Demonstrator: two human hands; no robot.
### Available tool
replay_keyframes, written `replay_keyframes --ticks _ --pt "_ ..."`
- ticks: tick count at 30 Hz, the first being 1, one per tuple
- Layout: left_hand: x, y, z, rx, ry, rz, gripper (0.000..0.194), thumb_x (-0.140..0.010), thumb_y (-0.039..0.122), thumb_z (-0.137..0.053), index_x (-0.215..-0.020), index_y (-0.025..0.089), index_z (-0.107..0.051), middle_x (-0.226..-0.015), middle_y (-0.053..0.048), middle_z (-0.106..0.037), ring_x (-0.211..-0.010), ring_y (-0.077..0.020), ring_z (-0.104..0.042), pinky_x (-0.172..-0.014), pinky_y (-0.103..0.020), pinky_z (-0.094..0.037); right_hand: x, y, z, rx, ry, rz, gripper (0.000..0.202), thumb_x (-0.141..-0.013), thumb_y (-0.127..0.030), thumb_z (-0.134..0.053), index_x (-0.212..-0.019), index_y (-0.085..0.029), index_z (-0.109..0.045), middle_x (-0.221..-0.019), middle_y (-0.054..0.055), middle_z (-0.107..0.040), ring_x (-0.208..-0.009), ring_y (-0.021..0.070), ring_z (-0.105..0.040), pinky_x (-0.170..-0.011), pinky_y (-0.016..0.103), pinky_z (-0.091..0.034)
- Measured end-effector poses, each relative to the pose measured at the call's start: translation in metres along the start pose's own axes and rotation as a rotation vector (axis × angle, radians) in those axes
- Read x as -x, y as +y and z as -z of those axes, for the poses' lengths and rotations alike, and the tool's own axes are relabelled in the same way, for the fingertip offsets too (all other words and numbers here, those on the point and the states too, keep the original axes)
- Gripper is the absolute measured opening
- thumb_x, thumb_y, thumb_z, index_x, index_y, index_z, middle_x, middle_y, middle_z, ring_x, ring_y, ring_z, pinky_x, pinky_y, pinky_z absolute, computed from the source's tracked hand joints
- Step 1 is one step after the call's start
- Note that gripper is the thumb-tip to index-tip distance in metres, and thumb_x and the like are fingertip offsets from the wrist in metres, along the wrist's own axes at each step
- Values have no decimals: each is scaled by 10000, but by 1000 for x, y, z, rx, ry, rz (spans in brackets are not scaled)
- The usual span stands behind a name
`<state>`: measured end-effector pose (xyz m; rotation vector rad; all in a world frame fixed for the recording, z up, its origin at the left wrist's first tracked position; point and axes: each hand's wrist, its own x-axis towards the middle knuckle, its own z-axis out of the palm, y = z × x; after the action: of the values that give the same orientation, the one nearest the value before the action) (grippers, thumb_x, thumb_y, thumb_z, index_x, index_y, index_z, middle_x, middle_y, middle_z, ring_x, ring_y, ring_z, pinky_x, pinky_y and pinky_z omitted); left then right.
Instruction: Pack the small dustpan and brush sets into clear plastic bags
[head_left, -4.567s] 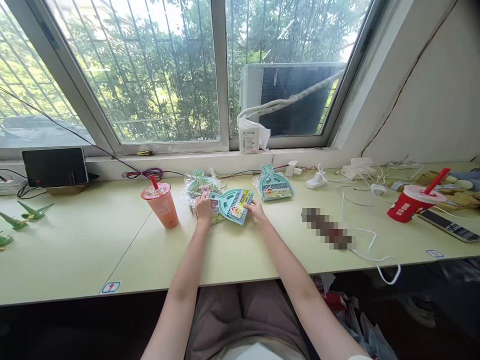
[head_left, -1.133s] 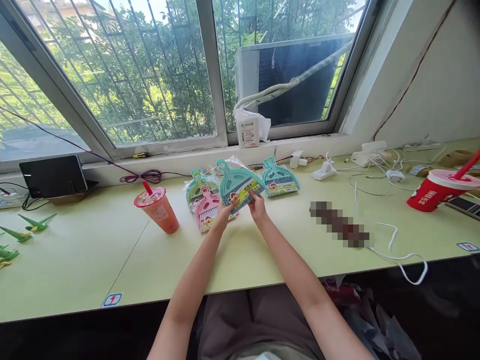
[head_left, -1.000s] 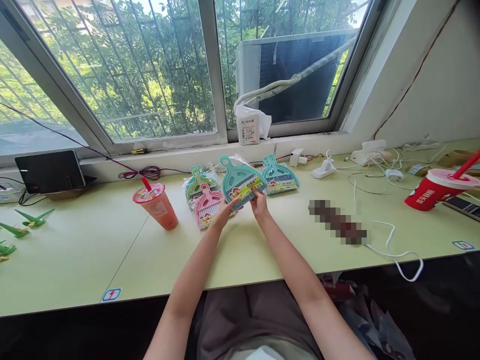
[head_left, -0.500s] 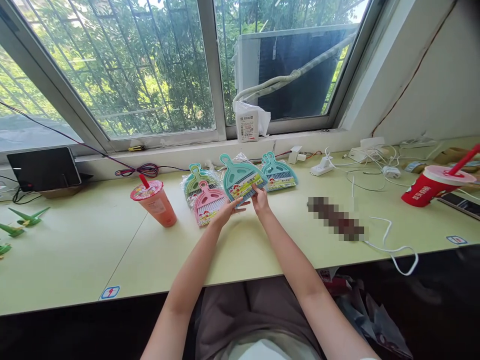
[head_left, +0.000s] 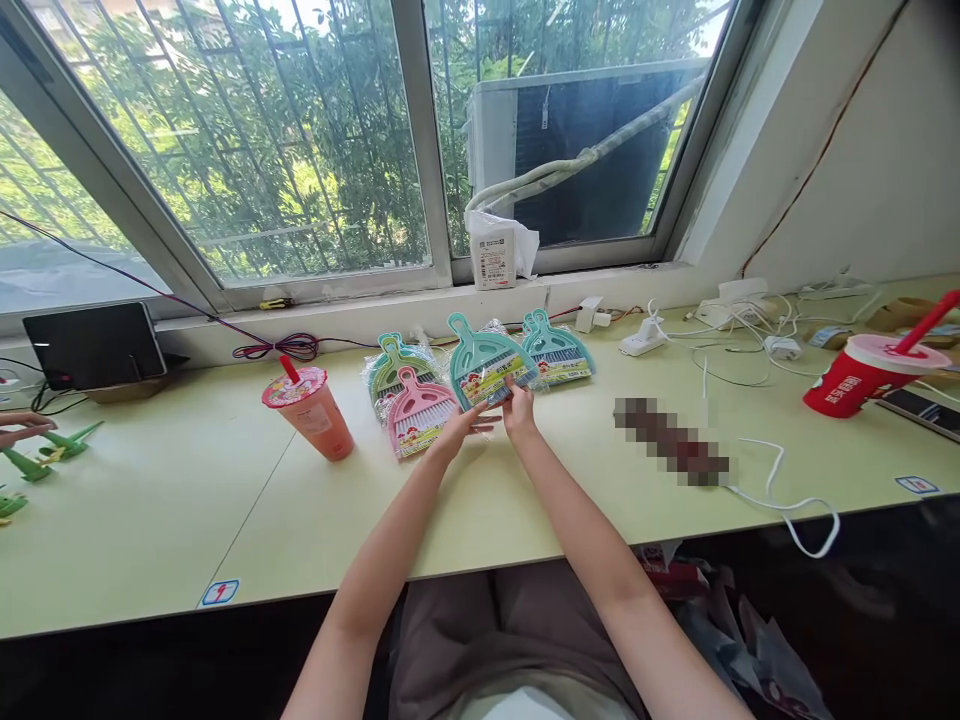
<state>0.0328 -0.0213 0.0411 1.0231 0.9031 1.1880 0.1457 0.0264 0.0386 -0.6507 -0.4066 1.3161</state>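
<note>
Both of my hands hold a teal mini dustpan-and-brush set [head_left: 484, 352] in clear wrapping, tilted up over the table with its handle pointing away from me. My left hand [head_left: 461, 428] grips its lower left edge, with the fingers reaching underneath. My right hand [head_left: 519, 410] pinches the lower right edge, the thumb on the printed label. Beside my left hand lies a pink dustpan set [head_left: 422, 408], partly over a green dustpan set [head_left: 395, 362]. Behind the held set, to the right, lies another teal dustpan set [head_left: 559, 350].
A cup of orange drink [head_left: 311, 415] with a red straw stands left; a red cup [head_left: 847, 380] stands far right. White cables and a power strip [head_left: 643, 336] lie right. Another person's hand [head_left: 26, 428] touches green pieces [head_left: 67, 443] at far left, near a tablet [head_left: 94, 345].
Another person's hand has come in at the far left, over the green pieces. My hands keep hold of the teal dustpan set, almost unmoved; the view has shifted slightly.
</note>
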Motion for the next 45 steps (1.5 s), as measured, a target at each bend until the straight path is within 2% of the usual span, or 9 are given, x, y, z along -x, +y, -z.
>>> replay_keyframes --ticks 10,20,23,26,28,31,34,40,45 --pt "-3 14 11 -129 215 -118 516 -740 426 -708 -1192 225 -565 -1208 -111 -638 -1064 -266 -634 -796 -331 -543 -4 8 1 -32 -36 19 112 -732 -218 -664 -831 -207 -613 -850 14 -714 -874 169 -681 -760 282 -581" --pt "-9 17 26 80 327 -76 451 -717 255 -730 -1107 182 -516 -960 -72 -682 -778 -214 -703 -622 -316 -586 -15 8 -3 49 -106 -234 79 -816 -283 -642 -834 -207 -630 -749 31 -715 -745 192 -700 -692 349 -598" --pt "-6 24 31 86 326 -69 433 -727 248 -724 -1104 189 -519 -941 -62 -686 -747 -203 -699 -613 -317 -587 -16 -8 4 281 -71 -82 184 -847 -346 -599 -755 -190 -635 -646 48 -681 -659 203 -688 -682 367 -590" --pt "-3 30 37 88 336 -103 407 -746 227 -705 -1113 213 -529 -951 -41 -689 -737 -175 -690 -599 -281 -575 -18 -28 18 489 -33 285 136 -832 -307 -595 -816 -200 -677 -796 63 -706 -820 209 -691 -809 378 -563" --pt "-4 32 43 93 396 -99 341 -756 188 -685 -1067 211 -546 -934 -24 -685 -706 -139 -675 -568 -232 -552 -20 -37 24 604 -96 454 179 -754 -182 -644 -915 -236 -701 -1075 59 -686 -1102 212 -609 -976 384 -480" --pt "-8 31 51 129 434 -70 268 -765 131 -653 -1002 200 -551 -866 -2 -678 -670 -113 -657 -543 -201 -533 -23 -40 23 747 -334 419 555 -574 -26 -708 -1062 -292 -691 -1341 31 -548 -1277 237 -475 -1044 408 -412" --pt "-9 30 56 139 416 -34 227 -773 117 -635 -968 189 -544 -811 2 -675 -673 -136 -662 -566 -239 -555 -23 -40 15 718 -444 374 715 -517 -49 -776 -1161 -332 -644 -1387 35 -501 -1153 250 -572 -950 434 -472" --pt "-1 31 53 103 342 30 265 -747 175 -706 -963 165 -553 -854 -59 -690 -754 -195 -693 -640 -306 -587 -13 -64 17 646 -542 397 150 -640 -296 -794 -777 -255 -747 -1154 65 -655 -1176 266 -539 -1030 466 -384" --pt "-1 31 56 103 336 63 258 -754 198 -705 -964 162 -558 -832 -64 -690 -670 -186 -689 -537 -276 -565 -7 -77 23 727 -687 259 627 -477 -265 -886 -1073 -319 -701 -1369 49 -530 -1335 290 -393 -1091 506 -294"
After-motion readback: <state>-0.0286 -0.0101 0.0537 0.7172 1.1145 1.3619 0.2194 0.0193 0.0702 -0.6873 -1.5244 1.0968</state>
